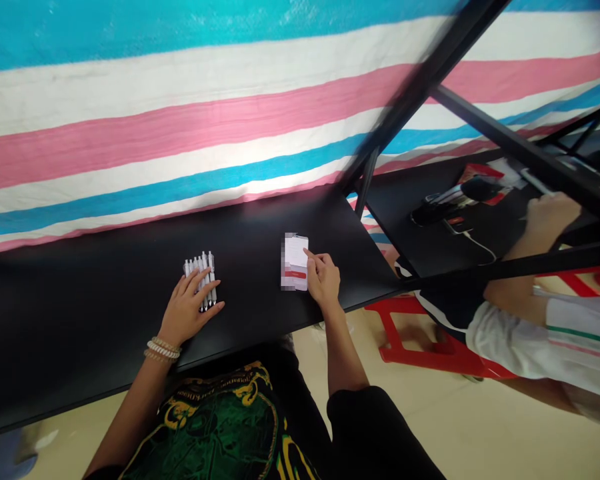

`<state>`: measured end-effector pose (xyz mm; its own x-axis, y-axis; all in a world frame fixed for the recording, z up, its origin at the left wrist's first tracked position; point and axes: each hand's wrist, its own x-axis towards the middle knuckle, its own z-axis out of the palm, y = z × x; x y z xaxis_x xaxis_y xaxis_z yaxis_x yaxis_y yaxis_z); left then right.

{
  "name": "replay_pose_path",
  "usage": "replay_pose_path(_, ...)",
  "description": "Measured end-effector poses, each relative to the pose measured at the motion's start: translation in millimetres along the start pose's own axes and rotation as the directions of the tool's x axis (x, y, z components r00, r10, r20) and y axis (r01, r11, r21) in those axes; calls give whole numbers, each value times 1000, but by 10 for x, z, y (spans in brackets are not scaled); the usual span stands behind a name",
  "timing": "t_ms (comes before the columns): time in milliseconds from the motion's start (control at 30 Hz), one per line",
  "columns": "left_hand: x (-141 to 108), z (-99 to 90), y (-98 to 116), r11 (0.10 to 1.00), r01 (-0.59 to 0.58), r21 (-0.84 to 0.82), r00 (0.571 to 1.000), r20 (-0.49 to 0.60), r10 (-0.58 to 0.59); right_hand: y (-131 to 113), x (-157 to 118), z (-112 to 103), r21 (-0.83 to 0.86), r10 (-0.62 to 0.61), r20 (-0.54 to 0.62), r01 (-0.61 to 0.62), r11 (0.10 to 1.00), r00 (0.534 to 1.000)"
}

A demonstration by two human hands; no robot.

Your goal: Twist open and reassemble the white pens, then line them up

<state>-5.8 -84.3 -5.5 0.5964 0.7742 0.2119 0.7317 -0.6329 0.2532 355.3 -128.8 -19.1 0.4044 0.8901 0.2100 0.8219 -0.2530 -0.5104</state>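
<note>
A row of several white pens (211, 267) lies side by side on the black table (250, 267). Across them rests my left hand (189, 303), palm down with its fingers spread, so part of the pens is hidden beneath it. To the right a phone (295, 260) with a lit white screen and a red bar lies flat on the table. My right hand (323, 279) is at the phone's right edge, its index finger stretched over the screen and the other fingers curled in.
A black metal frame (365, 180) rises at the table's right end. Beyond it, another person's hand (553, 213) is over a second black table with dark items and a white cable (483, 247). A red stool (395, 333) stands below. Striped sheeting (180, 147) hangs behind.
</note>
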Motion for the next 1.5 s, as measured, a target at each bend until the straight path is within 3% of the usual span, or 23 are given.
replay_pose_path(333, -2, 4, -9, 1000, 8, -8, 1000, 1, -8, 39, -27, -23, 81, -36, 10, 35, 996, 999)
replay_pose_path(633, 7, -14, 10, 1000, 9, -14, 1000, -1, -9, 8, 0, 14, 2, -12, -4, 12, 1000, 1000)
replay_pose_path(867, 7, -22, 18, 999, 19, -39, 1000, -9, -20, 41, -26, -8, 85, -30, -3, 30, 996, 1000)
replay_pose_path(1133, 6, -16, 15, 1000, 17, -20, 1000, 6, -17, 18, -9, 23, -4, -3, -13, 3, 1000, 1000)
replay_pose_path(1500, 2, -14, 14, 1000, 20, -20, 1000, 7, -20, 16, -32, -4, 53, -20, -4, 20, 998, 1000)
